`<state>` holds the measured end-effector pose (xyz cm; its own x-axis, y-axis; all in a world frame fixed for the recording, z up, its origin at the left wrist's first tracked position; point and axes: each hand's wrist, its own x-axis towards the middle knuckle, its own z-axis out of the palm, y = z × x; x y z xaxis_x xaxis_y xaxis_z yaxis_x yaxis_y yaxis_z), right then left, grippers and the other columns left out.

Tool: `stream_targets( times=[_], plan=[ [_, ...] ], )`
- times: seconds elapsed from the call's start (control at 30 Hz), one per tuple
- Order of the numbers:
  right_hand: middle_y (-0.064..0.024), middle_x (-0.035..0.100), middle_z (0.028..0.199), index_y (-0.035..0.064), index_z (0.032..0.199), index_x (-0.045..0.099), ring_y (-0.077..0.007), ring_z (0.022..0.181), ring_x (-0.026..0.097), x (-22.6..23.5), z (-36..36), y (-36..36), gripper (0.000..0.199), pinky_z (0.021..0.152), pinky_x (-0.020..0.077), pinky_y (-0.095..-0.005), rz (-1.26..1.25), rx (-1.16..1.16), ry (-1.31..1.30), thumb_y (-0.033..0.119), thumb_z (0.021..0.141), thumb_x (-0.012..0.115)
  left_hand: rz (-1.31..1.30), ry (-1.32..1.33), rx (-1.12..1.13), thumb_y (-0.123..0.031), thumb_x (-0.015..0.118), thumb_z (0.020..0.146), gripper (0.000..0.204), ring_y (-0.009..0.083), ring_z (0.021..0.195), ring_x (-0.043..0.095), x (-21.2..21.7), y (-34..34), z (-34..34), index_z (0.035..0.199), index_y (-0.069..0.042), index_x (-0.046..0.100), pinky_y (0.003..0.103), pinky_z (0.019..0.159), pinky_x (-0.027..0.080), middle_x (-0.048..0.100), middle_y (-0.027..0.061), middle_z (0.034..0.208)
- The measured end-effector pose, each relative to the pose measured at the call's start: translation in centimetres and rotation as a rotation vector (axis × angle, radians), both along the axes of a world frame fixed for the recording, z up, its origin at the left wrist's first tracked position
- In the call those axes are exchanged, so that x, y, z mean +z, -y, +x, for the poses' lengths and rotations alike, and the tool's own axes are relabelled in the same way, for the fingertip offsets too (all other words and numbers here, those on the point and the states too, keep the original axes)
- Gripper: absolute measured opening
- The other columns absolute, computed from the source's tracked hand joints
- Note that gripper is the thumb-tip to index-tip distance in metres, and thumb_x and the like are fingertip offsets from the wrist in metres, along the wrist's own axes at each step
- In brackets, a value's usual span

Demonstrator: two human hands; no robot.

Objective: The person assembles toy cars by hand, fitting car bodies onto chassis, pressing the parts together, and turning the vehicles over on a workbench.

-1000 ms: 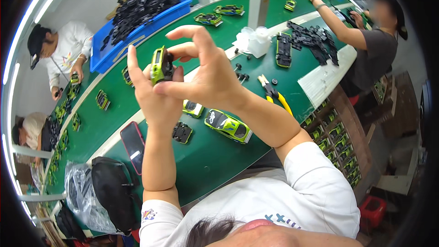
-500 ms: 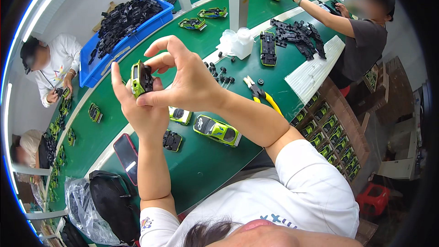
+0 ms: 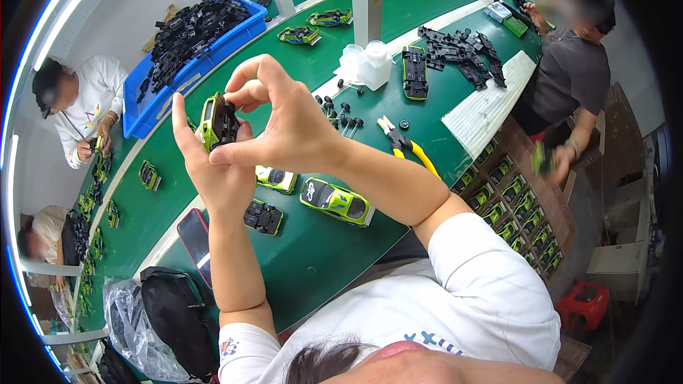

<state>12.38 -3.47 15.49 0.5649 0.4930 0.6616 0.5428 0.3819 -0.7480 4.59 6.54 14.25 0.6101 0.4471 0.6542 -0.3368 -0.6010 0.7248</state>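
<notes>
Two hands grip toy car (image 3: 217, 122) | left hand (image 3: 213, 167) | right hand (image 3: 288, 128) | above green worktop (image 3: 313, 256)

The held toy car (image 3: 218, 122) sits raised over the desk (image 3: 306, 256). From it, the bin of parts (image 3: 186, 48) lies at 11 o'clock, the pliers (image 3: 405, 145) at 3, a finished car (image 3: 337, 201) at 4, a phone (image 3: 196, 237) at 6.

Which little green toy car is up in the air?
The green toy car gripped between the left hand and right hand; the other green cars rest on the green table.
</notes>
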Motion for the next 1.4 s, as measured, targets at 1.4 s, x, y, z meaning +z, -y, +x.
stream_targets(
  times=[1.4],
  plan=[
    [-0.0129, 0.063, 0.089, 0.0056, 0.104, 0.040, -0.0218, 0.091, 0.065, -0.1, 0.2, -0.1, 0.066, 0.078, 0.0500, -0.0312, 0.055, 0.071, -0.011, 0.020, 0.060, 0.087, -0.102, 0.065, -0.040, -0.001, 0.069, 0.079, 0.070, 0.0155, 0.091, 0.060, -0.3, 0.2, 0.2, 0.136, -0.002, 0.030, 0.026, 0.078, 0.051, 0.057, 0.0117, 0.107]
  ],
)
